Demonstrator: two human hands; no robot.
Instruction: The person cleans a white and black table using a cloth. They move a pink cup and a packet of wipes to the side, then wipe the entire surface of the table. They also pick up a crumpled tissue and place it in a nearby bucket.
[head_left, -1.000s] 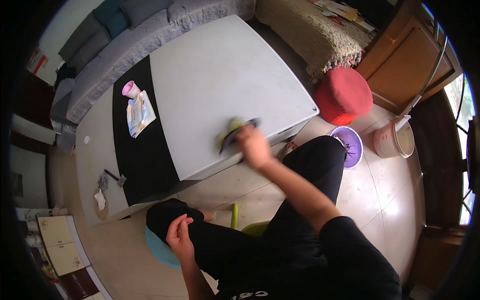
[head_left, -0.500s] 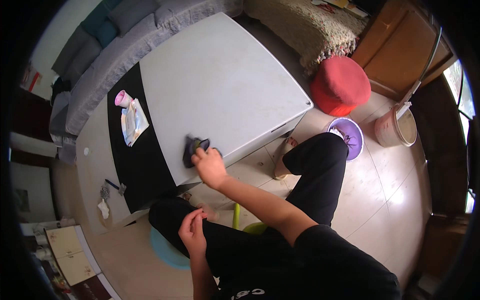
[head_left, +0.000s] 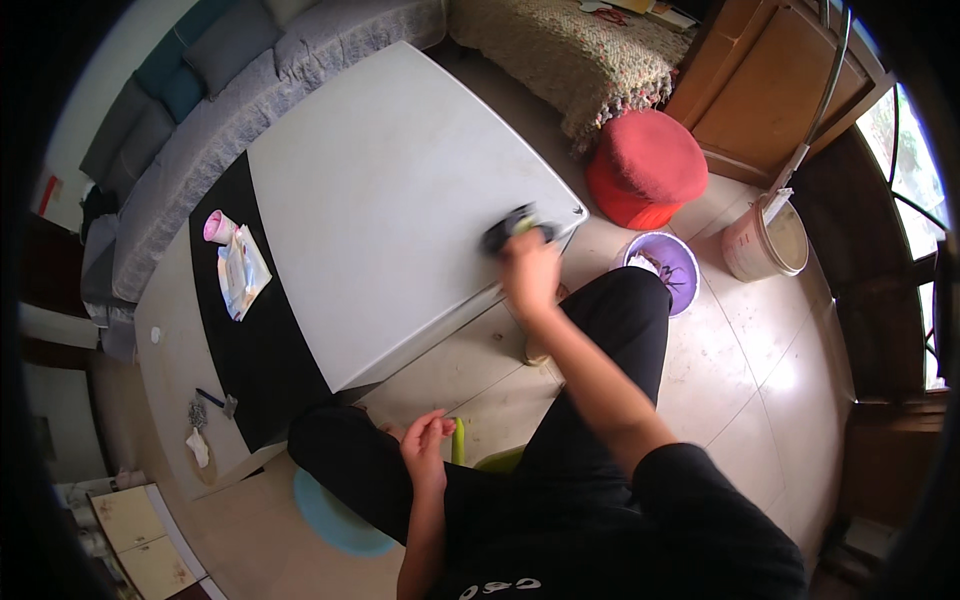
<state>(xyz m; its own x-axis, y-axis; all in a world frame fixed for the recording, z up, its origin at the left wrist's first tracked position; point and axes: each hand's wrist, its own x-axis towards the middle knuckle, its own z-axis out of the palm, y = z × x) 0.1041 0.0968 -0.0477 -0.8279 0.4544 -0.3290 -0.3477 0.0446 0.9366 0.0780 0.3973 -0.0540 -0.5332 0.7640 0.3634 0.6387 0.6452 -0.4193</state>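
Observation:
My right hand (head_left: 530, 268) is closed on a dark cloth (head_left: 507, 232), which lies on the white tabletop (head_left: 390, 190) near its right corner. Hand and cloth are smeared by motion, and a small pale greenish patch shows among the cloth's folds. Above my lap, my left hand (head_left: 426, 447) hovers with loosely bent fingers a little apart and nothing visible in them. Right beside its fingertips stands an upright green handle (head_left: 458, 442), close to a green rim (head_left: 500, 460) between my legs.
On the table's black band (head_left: 270, 345) are a pink cup (head_left: 219, 228) and a plastic packet (head_left: 243, 275). A pen (head_left: 209, 397) lies farther left. Floor items include a red stool (head_left: 648, 170), a purple basin (head_left: 675, 270), a pale bucket (head_left: 770, 245) and a blue basin (head_left: 335, 520).
My right hand has swept the cloth rightward and away, from the table's near edge to its right corner. My left hand has shifted right, to beside the green handle. The view has shifted slightly.

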